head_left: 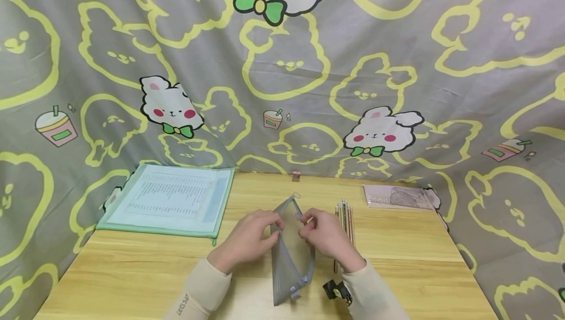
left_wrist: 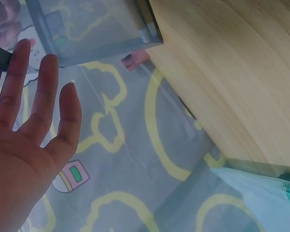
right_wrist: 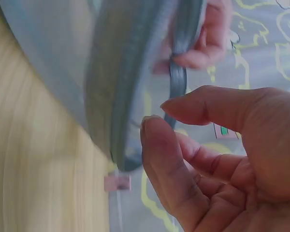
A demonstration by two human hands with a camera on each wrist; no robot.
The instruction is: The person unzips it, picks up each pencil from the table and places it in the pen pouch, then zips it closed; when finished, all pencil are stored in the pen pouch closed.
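A grey see-through zip pouch (head_left: 282,266) stands on the wooden table between my hands, its mouth spread apart. My left hand (head_left: 251,236) pinches the left rim. In the left wrist view, the other fingers of that hand (left_wrist: 31,116) are loosely extended beside a dark strip of the pouch. At the right rim is my right hand (head_left: 326,234), fingers loosely curved. The right wrist view shows its index fingertip (right_wrist: 151,125) right at the zipper edge (right_wrist: 123,116), with a small gap to the thumb (right_wrist: 198,104). Several pencils (head_left: 345,217) lie beside this hand, partly hidden by it.
A green-edged document pouch (head_left: 220,202) holding a printed sheet lies at the back left. At the back right is a flat pinkish packet (head_left: 379,197). A small black object (head_left: 335,289) sits by the right cuff. A patterned curtain (head_left: 291,114) hangs behind the table.
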